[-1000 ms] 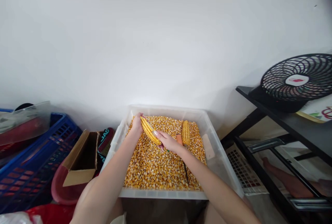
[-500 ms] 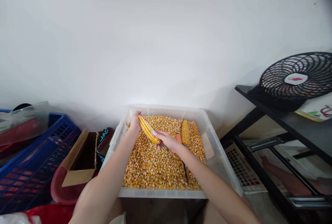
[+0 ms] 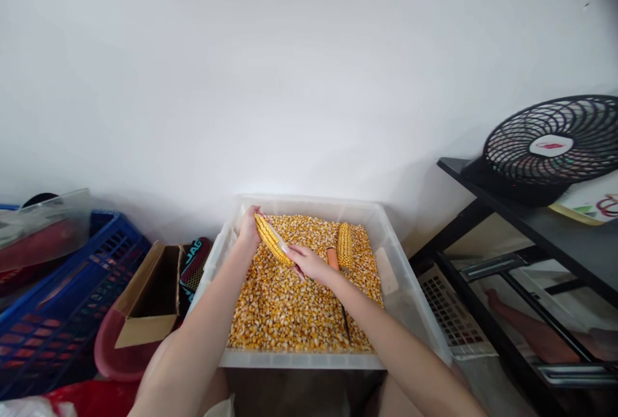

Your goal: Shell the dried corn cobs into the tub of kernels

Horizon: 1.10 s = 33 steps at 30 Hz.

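Observation:
Between my two hands is an ear of corn (image 3: 271, 239), tilted, with a pale stripe along its upper right side where kernels are gone. My left hand (image 3: 250, 227) grips its far upper end. My right hand (image 3: 305, 261) is closed around the lower end, thumb against the stripe. Beneath them, loose corn kernels (image 3: 290, 320) fill much of a translucent plastic bin (image 3: 309, 360). A second ear of corn (image 3: 344, 244) lies on the kernels to the right. Beside it rests a screwdriver-like tool with an orange handle (image 3: 333, 259) and dark shaft, partly hidden by my right forearm.
On the left are a blue plastic crate (image 3: 72, 301), an open cardboard box (image 3: 149, 324) and a reddish basin (image 3: 113, 356). To the right, a black rack (image 3: 516, 214) carries a black fan (image 3: 555, 143). A white wall (image 3: 309, 82) rises behind the bin.
Both hands and the ear of corn between them have shifted slightly left. The second ear and the orange-handled tool lie where they were.

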### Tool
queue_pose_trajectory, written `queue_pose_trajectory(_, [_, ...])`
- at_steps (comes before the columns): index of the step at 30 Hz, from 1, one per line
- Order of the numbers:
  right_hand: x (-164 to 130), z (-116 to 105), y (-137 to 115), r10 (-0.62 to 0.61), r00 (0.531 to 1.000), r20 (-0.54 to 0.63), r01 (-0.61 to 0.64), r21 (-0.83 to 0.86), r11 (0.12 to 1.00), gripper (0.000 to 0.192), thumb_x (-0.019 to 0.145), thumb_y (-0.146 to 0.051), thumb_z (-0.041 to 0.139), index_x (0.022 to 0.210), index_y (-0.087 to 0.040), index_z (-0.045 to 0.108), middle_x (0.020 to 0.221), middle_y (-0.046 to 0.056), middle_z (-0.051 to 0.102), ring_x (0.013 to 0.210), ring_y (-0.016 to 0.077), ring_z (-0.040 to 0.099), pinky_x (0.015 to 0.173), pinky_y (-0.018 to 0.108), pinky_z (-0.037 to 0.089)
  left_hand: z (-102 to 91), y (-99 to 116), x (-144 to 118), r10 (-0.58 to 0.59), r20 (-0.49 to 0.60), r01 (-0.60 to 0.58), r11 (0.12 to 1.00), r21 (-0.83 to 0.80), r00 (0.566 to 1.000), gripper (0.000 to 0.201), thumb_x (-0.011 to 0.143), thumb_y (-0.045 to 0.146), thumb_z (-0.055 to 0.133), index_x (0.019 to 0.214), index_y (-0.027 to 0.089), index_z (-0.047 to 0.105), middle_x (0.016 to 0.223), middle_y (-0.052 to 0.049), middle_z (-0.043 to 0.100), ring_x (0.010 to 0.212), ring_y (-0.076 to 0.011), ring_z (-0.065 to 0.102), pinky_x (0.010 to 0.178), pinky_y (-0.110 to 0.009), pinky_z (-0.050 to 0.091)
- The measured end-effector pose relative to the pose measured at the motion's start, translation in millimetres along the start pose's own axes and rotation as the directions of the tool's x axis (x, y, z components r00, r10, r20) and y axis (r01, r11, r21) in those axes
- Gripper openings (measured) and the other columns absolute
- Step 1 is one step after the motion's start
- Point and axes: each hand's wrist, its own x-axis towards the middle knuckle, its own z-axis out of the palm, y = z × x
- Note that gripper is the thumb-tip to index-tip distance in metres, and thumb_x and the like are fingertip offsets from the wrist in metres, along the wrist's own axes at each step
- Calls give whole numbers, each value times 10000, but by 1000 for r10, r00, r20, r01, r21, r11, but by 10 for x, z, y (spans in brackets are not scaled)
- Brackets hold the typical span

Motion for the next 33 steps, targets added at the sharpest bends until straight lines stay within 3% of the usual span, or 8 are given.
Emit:
queue_pose_trajectory(3, [4, 25, 5, 30, 1000, 1, -30, 110, 994, 373, 773, -542, 493, 900, -197, 554, 454, -85, 358, 337, 59, 309, 344, 195, 216, -19, -6, 16, -24, 89, 22, 1000, 19, 996, 183, 685, 270, 487, 533, 198, 415, 397, 36, 432, 357, -110, 435, 404, -233, 380])
queue_pose_trajectory(11, [-65, 97, -66, 95, 987, 129, -140, 402, 905, 277, 783, -485, 500, 771, -214, 443, 434, -109, 281, 342, 55, 223, 361, 191, 219, -44, -23, 34, -53, 102, 52, 999, 11, 993, 173, 660, 264, 506, 538, 195, 405, 393, 35, 430, 357, -102, 432, 410, -226, 373])
queue_pose_trajectory(15, [-54, 112, -71, 84, 989, 118, -129, 461, 878, 259, 774, -446, 523, 754, -206, 428, 455, -108, 304, 336, 52, 233, 348, 184, 266, -49, -35, 36, -36, 103, 36, 999, 5, 994, 173, 644, 259, 517, 536, 194, 399, 399, 38, 424, 357, -103, 430, 393, -227, 359])
queue_pose_trajectory(18, [-37, 97, -72, 112, 982, 151, -172, 474, 864, 241, 815, -430, 453, 792, -190, 466, 456, -94, 328, 338, 63, 294, 366, 191, 322, -53, -30, 31, -26, 118, 29, 999, -19, 993, 169, 633, 250, 518, 528, 195, 398, 398, 40, 417, 357, -101, 416, 388, -228, 350])
queue_pose_trajectory(22, [-51, 44, -82, 146, 935, 323, -298, 494, 817, 336, 882, -439, 298, 891, -176, 508, 591, -11, 509, 512, 126, 518, 449, 229, 411, -40, 1, -22, 4, 256, 16, 997, -76, 967, 196, 630, 243, 519, 501, 202, 377, 395, 37, 395, 367, -92, 387, 402, -225, 352])
queue_pose_trajectory(26, [-92, 21, -75, 66, 879, 472, -347, 539, 768, 308, 871, -414, 362, 949, -164, 524, 729, 30, 565, 576, 124, 532, 515, 242, 424, 7, 37, -129, 37, 359, 1, 995, -104, 933, 245, 633, 234, 535, 481, 201, 346, 397, 37, 360, 374, -85, 361, 408, -224, 348])
queue_pose_trajectory(29, [-108, 34, -60, 38, 887, 460, -321, 556, 767, 257, 829, -378, 464, 954, -164, 534, 691, 13, 549, 519, 98, 487, 498, 222, 391, 50, 50, -197, 13, 340, 23, 994, -103, 940, 274, 647, 245, 538, 474, 195, 331, 402, 38, 338, 381, -83, 369, 428, -225, 357])
queue_pose_trajectory(33, [-98, 72, -42, 39, 927, 373, -235, 495, 837, 274, 787, -388, 539, 947, -165, 545, 617, -11, 523, 480, 87, 451, 456, 205, 353, 78, 42, -212, 54, 349, -19, 994, -103, 935, 272, 653, 243, 542, 466, 192, 351, 398, 35, 340, 388, -93, 398, 440, -235, 360])
